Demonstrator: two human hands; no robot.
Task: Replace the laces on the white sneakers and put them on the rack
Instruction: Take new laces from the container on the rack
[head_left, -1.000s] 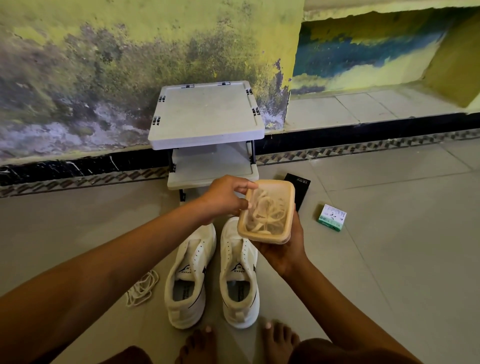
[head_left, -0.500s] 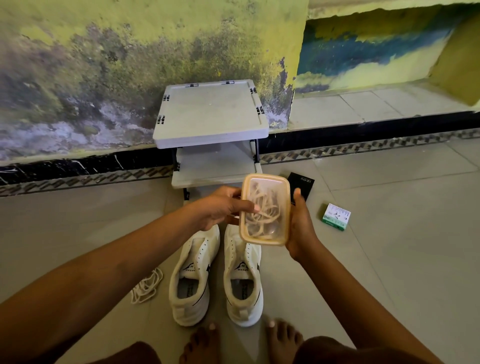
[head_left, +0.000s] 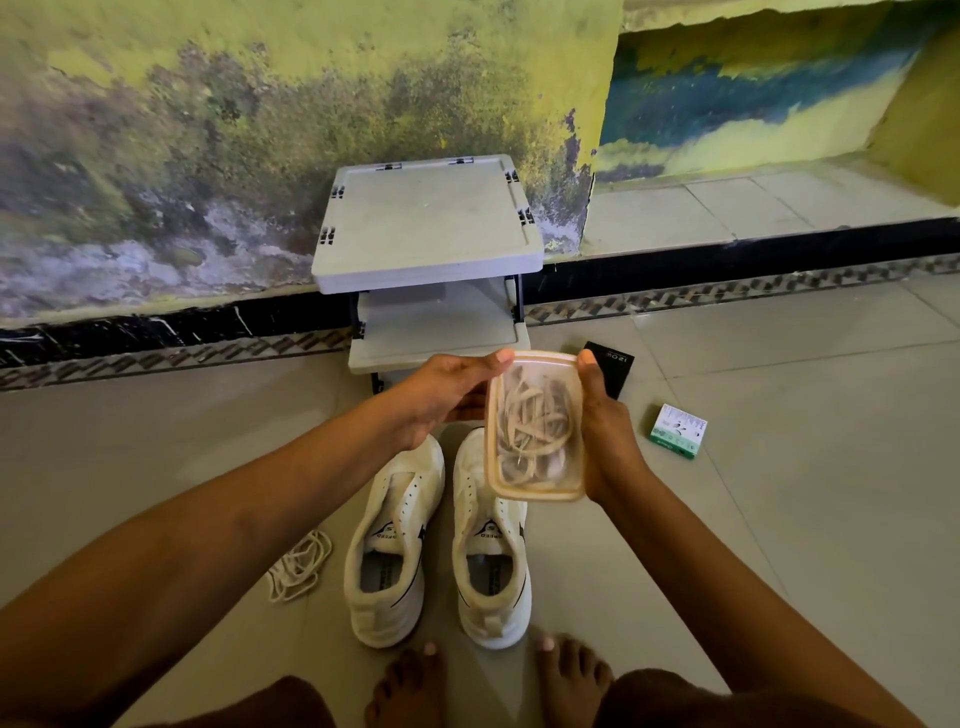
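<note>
Two white sneakers without laces stand side by side on the floor, the left sneaker (head_left: 392, 540) and the right sneaker (head_left: 491, 551), toes toward the rack. Above them I hold a clear lidded plastic box (head_left: 535, 426) with cream flat laces inside. My right hand (head_left: 605, 431) grips its right side, thumb at the top corner. My left hand (head_left: 441, 395) holds its left edge, thumb on the top left corner. A bundle of old white laces (head_left: 300, 566) lies on the floor left of the sneakers. The grey two-shelf rack (head_left: 426, 228) stands against the wall.
A black flat case (head_left: 613, 366) and a small green-and-white box (head_left: 678, 431) lie on the tiles right of the rack. My bare feet (head_left: 488, 680) are just behind the sneakers. A raised tiled step runs along the right of the wall.
The box has turned from tilted to upright and lengthwise. My left hand shifted from the box's front to its left edge; my right hand moved from underneath to the right side.
</note>
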